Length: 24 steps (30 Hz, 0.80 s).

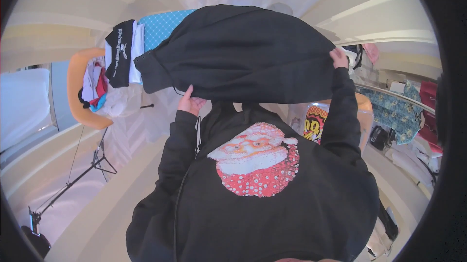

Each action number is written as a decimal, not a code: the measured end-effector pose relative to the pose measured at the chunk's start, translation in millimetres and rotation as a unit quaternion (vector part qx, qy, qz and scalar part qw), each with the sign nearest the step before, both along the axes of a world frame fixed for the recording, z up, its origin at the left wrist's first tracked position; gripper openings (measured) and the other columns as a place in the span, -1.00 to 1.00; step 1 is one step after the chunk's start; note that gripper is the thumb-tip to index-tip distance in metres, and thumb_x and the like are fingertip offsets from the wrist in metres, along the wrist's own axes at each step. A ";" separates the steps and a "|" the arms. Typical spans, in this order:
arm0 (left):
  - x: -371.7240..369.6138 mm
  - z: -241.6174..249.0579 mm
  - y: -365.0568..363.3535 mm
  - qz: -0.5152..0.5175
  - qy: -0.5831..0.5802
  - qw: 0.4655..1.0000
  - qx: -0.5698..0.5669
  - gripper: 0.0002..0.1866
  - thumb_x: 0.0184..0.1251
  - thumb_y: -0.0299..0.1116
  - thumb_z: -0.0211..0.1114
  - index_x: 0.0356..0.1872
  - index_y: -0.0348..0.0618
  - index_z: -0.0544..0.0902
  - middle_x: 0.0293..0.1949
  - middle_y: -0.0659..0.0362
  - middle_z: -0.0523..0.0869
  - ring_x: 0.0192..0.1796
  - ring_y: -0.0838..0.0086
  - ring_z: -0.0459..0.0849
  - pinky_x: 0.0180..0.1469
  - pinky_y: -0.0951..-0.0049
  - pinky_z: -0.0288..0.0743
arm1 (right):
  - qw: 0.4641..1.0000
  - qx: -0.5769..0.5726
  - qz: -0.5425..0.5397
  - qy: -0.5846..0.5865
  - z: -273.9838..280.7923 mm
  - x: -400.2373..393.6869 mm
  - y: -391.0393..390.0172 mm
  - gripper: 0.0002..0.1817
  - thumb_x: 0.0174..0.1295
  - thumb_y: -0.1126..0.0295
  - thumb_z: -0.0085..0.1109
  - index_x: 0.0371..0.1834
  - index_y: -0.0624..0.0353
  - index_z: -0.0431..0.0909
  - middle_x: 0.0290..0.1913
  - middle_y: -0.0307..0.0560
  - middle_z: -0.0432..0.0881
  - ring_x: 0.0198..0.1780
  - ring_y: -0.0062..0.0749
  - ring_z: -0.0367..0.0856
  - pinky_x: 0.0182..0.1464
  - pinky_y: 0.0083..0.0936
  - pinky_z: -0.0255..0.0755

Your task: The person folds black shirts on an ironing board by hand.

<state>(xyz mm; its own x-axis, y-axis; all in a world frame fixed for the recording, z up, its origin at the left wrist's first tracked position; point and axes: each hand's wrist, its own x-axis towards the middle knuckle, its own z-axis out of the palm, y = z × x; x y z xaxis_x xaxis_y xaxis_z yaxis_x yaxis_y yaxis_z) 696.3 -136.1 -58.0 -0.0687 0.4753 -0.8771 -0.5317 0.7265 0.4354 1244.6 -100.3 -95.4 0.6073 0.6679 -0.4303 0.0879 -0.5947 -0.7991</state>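
A large black garment (258,53) lies spread over a surface with a blue patterned cover (163,27). Its left end shows a row of small eyelets and a cord. My left hand (191,103) is at the garment's near edge, palm partly up, fingers apart and their tips by the cloth. At the garment's right end, my right hand (339,58) has its fingers closed on the black edge. Left of the garment lie a folded black item with white lettering (120,53) and folded white cloth (137,50).
An orange chair (77,87) at left holds mixed clothes (99,87). A tripod (92,162) stands below it. At right are another orange chair (365,111), a bright printed item (315,123) and a rail with hanging clothes (394,111).
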 end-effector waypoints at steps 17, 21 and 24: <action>-22.6 -43.2 -20.0 0.069 0.084 0.993 0.054 -0.70 0.24 -0.14 0.10 -0.24 -0.19 0.48 -0.35 0.05 0.58 -0.28 0.24 0.64 -0.19 0.43 0.47 | 0.807 -0.062 0.469 -0.353 13.8 -52.4 -37.7 -0.87 -0.21 0.50 -0.01 -0.52 0.07 0.37 -0.48 -0.09 0.48 -0.37 -0.14 0.42 -0.23 -0.36 0.27; -31.0 -21.3 -20.2 0.024 0.207 0.976 0.057 -0.78 0.15 -0.32 0.01 -0.49 -0.29 0.50 -0.47 0.01 0.63 -0.31 0.34 0.67 -0.39 0.63 0.47 | 0.843 -0.056 0.457 -0.278 56.0 -46.3 -36.3 -0.94 -0.12 0.49 -0.12 -0.59 0.02 0.31 -0.60 -0.23 0.37 -0.52 -0.40 0.29 -0.41 -0.46 0.16; -42.3 0.8 -21.0 0.057 0.168 0.979 0.101 -0.74 0.18 -0.35 0.00 -0.67 -0.20 0.38 -0.66 0.02 0.51 -0.38 0.23 0.64 -0.34 0.56 0.41 | 0.858 0.030 0.429 -0.281 76.3 -33.9 -14.1 -0.94 -0.19 0.45 -0.14 -0.65 -0.01 0.34 -0.64 -0.33 0.35 -0.56 -0.54 0.27 -0.45 -0.54 0.12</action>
<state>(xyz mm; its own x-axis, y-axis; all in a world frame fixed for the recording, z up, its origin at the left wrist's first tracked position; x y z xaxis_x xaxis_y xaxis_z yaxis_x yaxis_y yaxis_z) 654.0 -157.0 -57.2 -0.3989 0.6100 -0.6846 -0.4063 0.5518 0.7283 1210.8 -114.4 -19.1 -0.0188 0.9834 -0.1804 0.8539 -0.0781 -0.5145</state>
